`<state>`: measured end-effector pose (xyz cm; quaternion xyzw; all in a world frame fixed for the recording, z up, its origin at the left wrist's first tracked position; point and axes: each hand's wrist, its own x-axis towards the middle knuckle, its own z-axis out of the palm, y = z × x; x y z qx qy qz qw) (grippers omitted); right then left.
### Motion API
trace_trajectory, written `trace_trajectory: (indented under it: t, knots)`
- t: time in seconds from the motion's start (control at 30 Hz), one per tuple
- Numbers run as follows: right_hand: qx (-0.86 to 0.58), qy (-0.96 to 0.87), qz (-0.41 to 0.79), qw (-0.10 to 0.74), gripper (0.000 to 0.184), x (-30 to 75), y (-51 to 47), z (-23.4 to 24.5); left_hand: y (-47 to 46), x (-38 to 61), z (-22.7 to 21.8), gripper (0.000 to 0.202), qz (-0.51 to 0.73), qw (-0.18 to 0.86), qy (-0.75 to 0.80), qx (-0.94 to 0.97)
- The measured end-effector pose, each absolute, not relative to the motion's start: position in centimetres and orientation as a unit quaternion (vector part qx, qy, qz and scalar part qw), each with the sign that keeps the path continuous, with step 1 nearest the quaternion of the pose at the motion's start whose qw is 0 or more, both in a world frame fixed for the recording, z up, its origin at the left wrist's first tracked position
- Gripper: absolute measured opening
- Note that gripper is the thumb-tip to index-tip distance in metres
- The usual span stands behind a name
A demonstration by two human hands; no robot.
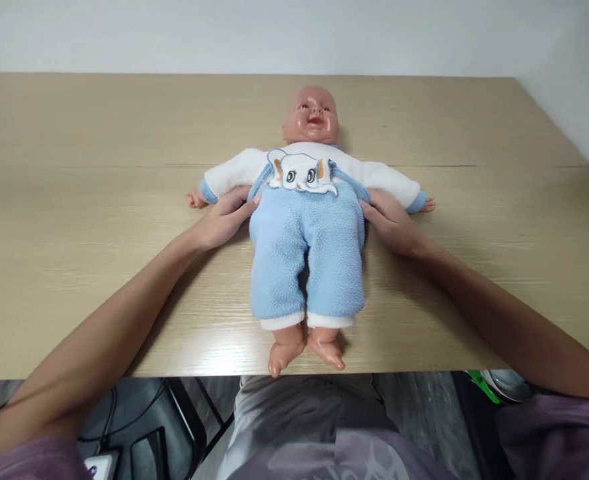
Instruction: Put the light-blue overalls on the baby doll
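Observation:
A baby doll (312, 117) lies on its back, arms spread wide, its head toward the far side and its bare feet at the near table edge. It wears a white fleece top (237, 172) with blue cuffs and fluffy light-blue overalls (307, 233) bearing an elephant patch (300, 175) on the chest. My left hand (229, 215) is closed on the left side of the overalls at the waist, thumb on top. Opposite it, my right hand (388, 219) pinches the right side in the same way. Fingertips of both hands are partly hidden by the cloth.
The wooden table (74, 213) has a seam running across it and meets a white wall (224, 33) at the back. Below its near edge, a black chair (149, 420) with cables stands at left. A green-and-white object (494, 385) shows at lower right.

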<state>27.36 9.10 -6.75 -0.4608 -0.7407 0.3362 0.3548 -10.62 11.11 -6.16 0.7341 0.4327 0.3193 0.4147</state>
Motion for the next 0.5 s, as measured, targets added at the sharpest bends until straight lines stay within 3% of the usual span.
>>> trace_trajectory:
  t: [0.1,0.2,0.33,0.5]
  knots:
    - [-0.442,-0.65,0.452,0.421,0.054,25.7,8.5,-7.1,10.1,-9.3,-6.8,0.058,0.402,0.513,0.423,0.629]
    - [-0.436,-0.573,0.5,0.48,0.053,24.2,8.0,-7.3,9.3,-7.7,-7.4,0.048,0.48,0.584,0.399,0.519]
    - [-0.456,-0.543,0.507,0.49,0.061,23.6,7.8,-7.4,8.9,-6.4,-7.1,0.04,0.493,0.629,0.389,0.458]
    - [-0.451,-0.534,0.52,0.491,0.063,23.9,7.8,-7.4,8.9,-6.0,-6.1,0.05,0.492,0.634,0.381,0.46]
